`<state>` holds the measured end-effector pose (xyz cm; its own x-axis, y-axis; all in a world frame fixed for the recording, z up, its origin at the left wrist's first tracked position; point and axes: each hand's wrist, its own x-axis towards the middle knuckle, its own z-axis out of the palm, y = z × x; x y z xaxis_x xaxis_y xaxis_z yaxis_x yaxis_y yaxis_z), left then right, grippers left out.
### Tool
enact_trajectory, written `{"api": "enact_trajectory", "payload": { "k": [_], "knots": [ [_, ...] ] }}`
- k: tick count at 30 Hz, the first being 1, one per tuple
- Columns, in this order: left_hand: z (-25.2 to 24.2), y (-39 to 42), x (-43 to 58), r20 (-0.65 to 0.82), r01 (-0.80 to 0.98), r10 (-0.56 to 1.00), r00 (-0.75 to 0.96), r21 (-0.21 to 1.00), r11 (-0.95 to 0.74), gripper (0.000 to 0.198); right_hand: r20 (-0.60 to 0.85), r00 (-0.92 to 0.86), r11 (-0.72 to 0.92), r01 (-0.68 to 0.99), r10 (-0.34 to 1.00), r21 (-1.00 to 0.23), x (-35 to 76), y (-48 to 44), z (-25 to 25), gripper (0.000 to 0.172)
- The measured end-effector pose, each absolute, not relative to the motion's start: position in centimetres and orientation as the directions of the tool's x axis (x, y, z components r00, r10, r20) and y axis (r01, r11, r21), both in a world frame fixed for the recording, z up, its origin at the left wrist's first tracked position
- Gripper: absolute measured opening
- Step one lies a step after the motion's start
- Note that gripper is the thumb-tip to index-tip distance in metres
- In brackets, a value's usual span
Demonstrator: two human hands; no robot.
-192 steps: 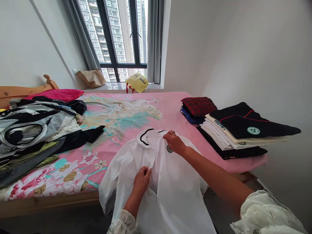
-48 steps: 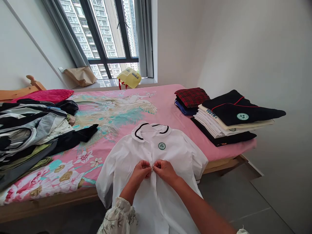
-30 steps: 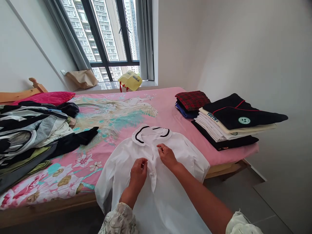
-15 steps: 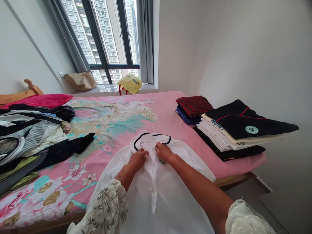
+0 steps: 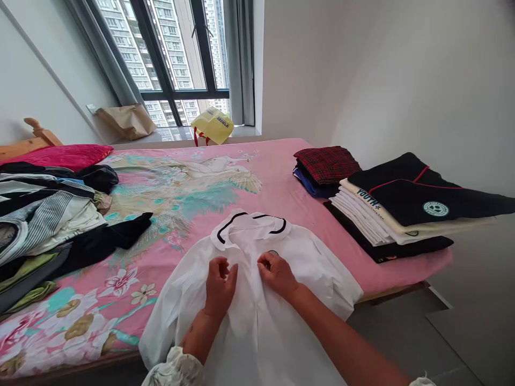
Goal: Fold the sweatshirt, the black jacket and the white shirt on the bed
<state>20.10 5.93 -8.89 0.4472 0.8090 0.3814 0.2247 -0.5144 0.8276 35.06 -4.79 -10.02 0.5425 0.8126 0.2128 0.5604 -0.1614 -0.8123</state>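
Observation:
A white shirt (image 5: 245, 300) lies front up on the bed's near edge, its collar edged in black and pointing away from me. My left hand (image 5: 221, 281) is above the left side of the shirt front, fingers curled and thumb apart, with nothing visible between them. On the other side of the front opening, my right hand (image 5: 277, 273) pinches the shirt's front edge. A round dark badge on the chest is mostly hidden behind the right hand. The shirt's lower part hangs toward me, out of the frame.
Folded clothes (image 5: 374, 209) are stacked at the bed's right edge, beside a smaller pile with red plaid fabric (image 5: 328, 163). Loose clothes (image 5: 60, 220) heap on the left. A yellow bag (image 5: 213, 126) and brown paper bag (image 5: 126, 120) stand by the window.
My left hand has come off the shirt's front edge and drawn back toward me, its fingers loosening. My right hand has slid slightly down the opening. The view has shifted slightly.

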Motion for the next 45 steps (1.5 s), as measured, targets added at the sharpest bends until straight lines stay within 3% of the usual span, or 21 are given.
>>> {"api": "enact_trajectory", "payload": {
  "k": [3, 6, 11, 22, 31, 41, 45],
  "knots": [
    [-8.2, 3.8, 20.6, 0.266, 0.331, 0.781, 0.565, 0.794, -0.51, 0.031, 0.169, 0.524, -0.239, 0.62, 0.835, -0.747, 33.9, -5.1, -9.8, 0.012],
    [-7.7, 2.8, 21.3, 0.123, 0.446, 0.808, 0.577, 0.781, -0.437, 0.036, 0.085, 0.543, -0.325, 0.613, 0.836, -0.72, 33.7, -4.5, -9.6, 0.011],
    [-8.1, 3.4, 21.7, 0.026, 0.344, 0.797, 0.603, 0.893, -0.289, 0.02, 0.068, 0.55, -0.336, 0.598, 0.832, -0.728, 34.0, -3.9, -9.3, 0.007],
    [-8.5, 3.5, 22.2, 0.08, 0.296, 0.779, 0.622, 0.897, -0.329, 0.009, 0.128, 0.502, -0.197, 0.545, 0.856, -0.815, 34.2, -4.5, -10.1, 0.011],
    [-9.4, 4.1, 22.2, 0.198, 0.233, 0.766, 0.612, 0.88, -0.414, 0.021, 0.167, 0.519, -0.177, 0.549, 0.839, -0.817, 33.9, -4.5, -10.7, 0.011],
    [-9.7, 4.4, 21.5, 0.144, 0.133, 0.817, 0.558, 0.957, -0.259, 0.018, 0.211, 0.472, -0.112, 0.569, 0.856, -0.815, 33.0, -3.3, -9.4, 0.012],
    [-9.8, 4.5, 21.4, 0.097, 0.127, 0.831, 0.547, 0.972, -0.198, 0.025, 0.179, 0.499, -0.081, 0.456, 0.848, -0.886, 32.8, -3.4, -10.1, 0.012]
  ]
}}
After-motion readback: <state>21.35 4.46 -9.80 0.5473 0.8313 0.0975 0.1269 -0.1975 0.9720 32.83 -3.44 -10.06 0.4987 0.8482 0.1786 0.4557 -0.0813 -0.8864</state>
